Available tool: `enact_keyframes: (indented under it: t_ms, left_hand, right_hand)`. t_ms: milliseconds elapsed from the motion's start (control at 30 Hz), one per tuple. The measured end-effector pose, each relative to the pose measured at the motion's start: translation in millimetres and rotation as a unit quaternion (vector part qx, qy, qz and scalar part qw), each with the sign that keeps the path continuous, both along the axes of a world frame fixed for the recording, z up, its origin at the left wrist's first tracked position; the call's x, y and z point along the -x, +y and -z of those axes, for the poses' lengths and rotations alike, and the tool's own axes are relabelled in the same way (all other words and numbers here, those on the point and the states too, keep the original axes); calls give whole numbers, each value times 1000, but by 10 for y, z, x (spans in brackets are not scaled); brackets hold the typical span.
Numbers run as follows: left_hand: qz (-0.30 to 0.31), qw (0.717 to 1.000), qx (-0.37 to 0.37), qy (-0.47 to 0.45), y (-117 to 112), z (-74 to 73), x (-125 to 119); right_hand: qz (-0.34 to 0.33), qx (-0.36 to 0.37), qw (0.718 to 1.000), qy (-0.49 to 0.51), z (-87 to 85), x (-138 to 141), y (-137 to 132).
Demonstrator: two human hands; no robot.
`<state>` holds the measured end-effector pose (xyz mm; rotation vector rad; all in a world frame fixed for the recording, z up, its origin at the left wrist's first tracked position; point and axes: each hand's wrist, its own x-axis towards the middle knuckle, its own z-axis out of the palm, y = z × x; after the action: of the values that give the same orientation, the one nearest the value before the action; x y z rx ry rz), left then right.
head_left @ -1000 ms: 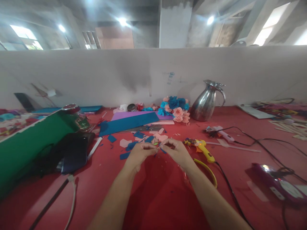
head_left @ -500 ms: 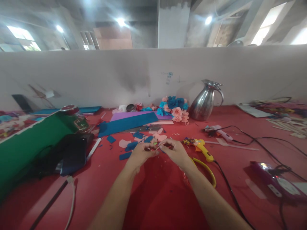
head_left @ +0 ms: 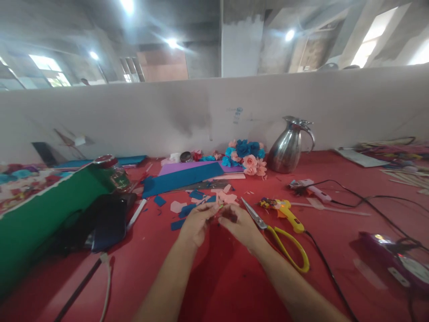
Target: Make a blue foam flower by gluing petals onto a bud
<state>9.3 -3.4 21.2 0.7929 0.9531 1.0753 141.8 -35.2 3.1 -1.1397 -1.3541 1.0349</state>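
Note:
Over the red table my left hand (head_left: 197, 220) and my right hand (head_left: 239, 223) meet at the fingertips. A small pink paper piece, mostly hidden by the fingers, is pinched between them, and a speck of green shows there too. My right thumb sits a little apart from its curled fingers. Just behind the hands lie pink paper scraps (head_left: 226, 196) and blue paper scraps (head_left: 186, 210). Scissors with yellow handles (head_left: 290, 246) rest beside my right wrist, blades pointing away. A yellow glue gun (head_left: 286, 213) lies to their right.
Paper flowers (head_left: 250, 156) in blue and pink stand at the back, next to a steel jug (head_left: 286, 150). Blue sheets (head_left: 182, 179) lie left of them. A pink glue gun (head_left: 311, 188), cords and a purple power strip (head_left: 395, 259) occupy the right. A green box (head_left: 50, 219) and phone (head_left: 110, 226) are left.
My right hand has shifted and its thumb has dropped away from the fingers. The pink piece is more hidden, and more of the scissors shows. The whole view has tilted slightly.

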Motion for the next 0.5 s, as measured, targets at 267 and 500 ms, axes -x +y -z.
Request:
enact_keyframes:
  t_ms: [267,500]
  left_hand:
    - [3,999,17,-44,-21,-4,-13]
    - [25,1000,0,-2,-43,-98,20]
  right_hand:
    - [-28,-9,1000,8,83,64,-11]
    - [-36,-16,999,5,86,30,6]
